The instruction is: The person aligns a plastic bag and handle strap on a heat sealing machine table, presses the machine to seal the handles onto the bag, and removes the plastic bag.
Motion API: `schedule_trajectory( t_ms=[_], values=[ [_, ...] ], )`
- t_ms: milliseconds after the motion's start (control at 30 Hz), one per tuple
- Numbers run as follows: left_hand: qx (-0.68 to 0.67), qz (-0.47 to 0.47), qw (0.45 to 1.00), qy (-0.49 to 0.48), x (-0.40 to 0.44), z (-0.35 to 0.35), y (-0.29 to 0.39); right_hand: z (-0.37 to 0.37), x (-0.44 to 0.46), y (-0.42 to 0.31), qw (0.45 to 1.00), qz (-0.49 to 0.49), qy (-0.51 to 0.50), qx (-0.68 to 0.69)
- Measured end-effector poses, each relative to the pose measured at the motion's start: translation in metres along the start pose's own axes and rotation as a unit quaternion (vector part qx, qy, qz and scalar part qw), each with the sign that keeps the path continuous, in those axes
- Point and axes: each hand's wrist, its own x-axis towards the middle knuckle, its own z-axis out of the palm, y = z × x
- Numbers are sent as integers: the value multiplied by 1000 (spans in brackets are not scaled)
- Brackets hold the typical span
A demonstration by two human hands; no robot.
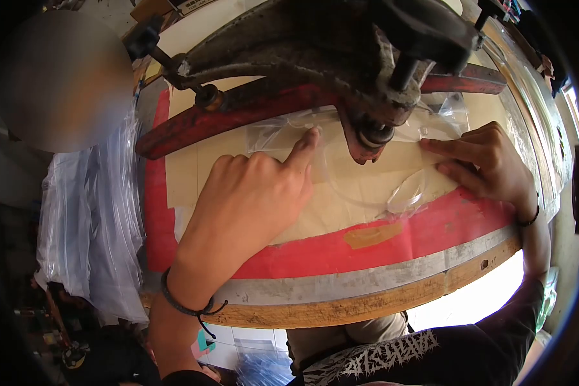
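Note:
A clear plastic sheet [270,136] lies on the tan board [238,96], partly hidden beneath the red bar [257,110] of a press. From it a thin clear strip [350,199] curves toward me in a loop. My left hand [251,193] has its index finger stretched out onto the plastic just in front of the bar, its other fingers bent and holding nothing visible. On the far side of the press head, my right hand [489,161] reaches its index finger to the sheet's right part, thumb apart below it. A torn clear scrap [405,193] lies nearby.
The heavy dark press arm [302,45] overhangs the work, with screw knobs at both sides. Red sheeting [315,254] borders the board along the wooden table edge [328,315]. Folded clear plastic [93,225] hangs at left, near another person [61,83].

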Motion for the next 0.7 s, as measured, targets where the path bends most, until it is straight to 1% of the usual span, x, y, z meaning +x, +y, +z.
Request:
schedule_trajectory(
  t_ms=[167, 267, 467, 567, 700],
  values=[
    [20, 23, 1000, 9, 1, 0, -3, -1, -1, 1, 1000, -6, -3, -6],
    [29, 33, 998, 37, 1, 2, -4, 1, -1, 2, 1000, -12, 9, -2],
    [6, -4, 1000, 13, 3, -1, -1, 0, -1, 0, 1000, -4, 2, -11],
    [-1, -7, 1000, 14, 4, -2, -2, 0, -1, 0, 1000, -4, 6, -12],
    [-49, -2, 995, 88, 8, 7, -7, 0, -2, 1, 1000, -14, 15, -21]
  ],
)
